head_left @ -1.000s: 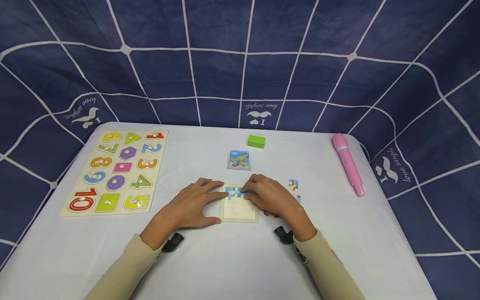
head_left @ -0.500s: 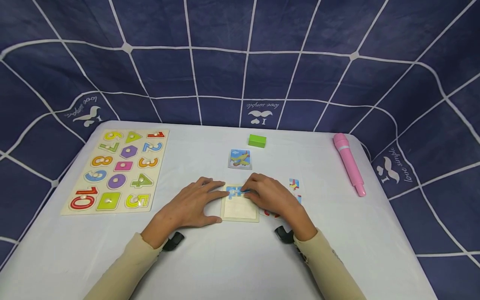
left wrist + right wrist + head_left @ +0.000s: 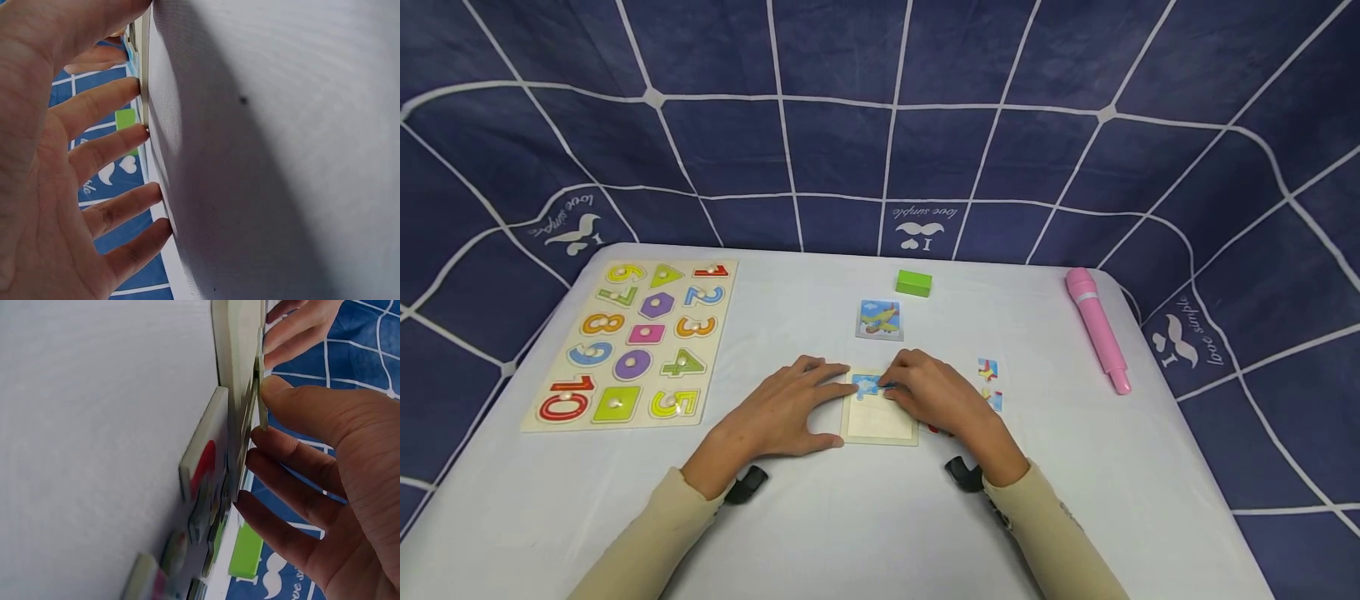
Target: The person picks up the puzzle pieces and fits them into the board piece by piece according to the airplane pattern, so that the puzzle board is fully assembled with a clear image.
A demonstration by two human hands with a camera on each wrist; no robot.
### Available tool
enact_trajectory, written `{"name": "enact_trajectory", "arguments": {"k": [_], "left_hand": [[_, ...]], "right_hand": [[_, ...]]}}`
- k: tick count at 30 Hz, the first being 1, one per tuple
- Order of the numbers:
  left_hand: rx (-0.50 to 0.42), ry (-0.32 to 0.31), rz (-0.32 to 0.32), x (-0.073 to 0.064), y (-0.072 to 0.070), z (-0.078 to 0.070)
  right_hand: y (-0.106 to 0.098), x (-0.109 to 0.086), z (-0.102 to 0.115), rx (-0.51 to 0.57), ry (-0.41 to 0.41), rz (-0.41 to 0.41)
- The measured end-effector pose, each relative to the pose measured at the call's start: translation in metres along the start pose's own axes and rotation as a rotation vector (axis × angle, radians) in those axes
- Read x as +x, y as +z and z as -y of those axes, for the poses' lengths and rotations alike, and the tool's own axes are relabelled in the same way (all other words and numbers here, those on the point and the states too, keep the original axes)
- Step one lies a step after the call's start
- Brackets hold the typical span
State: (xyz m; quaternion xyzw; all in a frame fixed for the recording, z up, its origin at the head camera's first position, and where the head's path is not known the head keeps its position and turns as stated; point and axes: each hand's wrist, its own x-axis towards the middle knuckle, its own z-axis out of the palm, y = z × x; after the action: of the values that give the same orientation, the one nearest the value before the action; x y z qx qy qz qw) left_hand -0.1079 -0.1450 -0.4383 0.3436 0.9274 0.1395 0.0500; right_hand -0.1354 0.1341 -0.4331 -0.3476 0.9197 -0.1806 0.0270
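Observation:
My left hand [image 3: 778, 410] lies with fingers spread; its fingertips and thumb touch the left edge of a pale wooden puzzle tray [image 3: 880, 423]. Blue jigsaw pieces [image 3: 865, 385] lie in the tray's upper left corner. Over the tray's upper right part, my right hand [image 3: 936, 393] pinches a puzzle piece between thumb and index finger. In the right wrist view that puzzle piece [image 3: 262, 412] appears edge-on, so its picture is hidden. The other right fingers rest near the tray's far side. Loose puzzle pieces [image 3: 992, 398] lie right of the tray, partly behind the right hand.
A small airplane picture puzzle [image 3: 880, 320] lies beyond the tray, with a green block [image 3: 913, 283] behind it. At left is a number-and-shape peg board [image 3: 632, 342]. A pink toy microphone [image 3: 1097, 329] lies at right. A dark blue gridded cloth [image 3: 835, 150] hangs behind the table.
The pinched piece has shifted and shows less of its face beside the blue corner pieces. My right hand has turned slightly, uncovering more of the loose pieces. My left hand stays put.

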Motion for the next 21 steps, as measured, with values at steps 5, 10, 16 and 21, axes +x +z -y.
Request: {"name": "enact_trajectory", "arguments": {"k": [5, 10, 16, 21], "left_hand": [[0.004, -0.002, 0.003, 0.0004, 0.0003, 0.0002], [0.007, -0.004, 0.008, 0.0007, 0.0006, 0.0004], [0.000, 0.004, -0.001, 0.0004, 0.0009, 0.0004], [-0.006, 0.002, -0.001, -0.0001, 0.0010, 0.0000]], "right_hand": [[-0.0001, -0.0001, 0.0025, -0.017, 0.008, -0.001], [0.0001, -0.0007, 0.0049, -0.022, 0.023, 0.004], [0.0004, -0.0011, 0.0056, -0.033, 0.022, 0.002], [0.0016, -0.0009, 0.0052, -0.048, 0.010, -0.005]]}}
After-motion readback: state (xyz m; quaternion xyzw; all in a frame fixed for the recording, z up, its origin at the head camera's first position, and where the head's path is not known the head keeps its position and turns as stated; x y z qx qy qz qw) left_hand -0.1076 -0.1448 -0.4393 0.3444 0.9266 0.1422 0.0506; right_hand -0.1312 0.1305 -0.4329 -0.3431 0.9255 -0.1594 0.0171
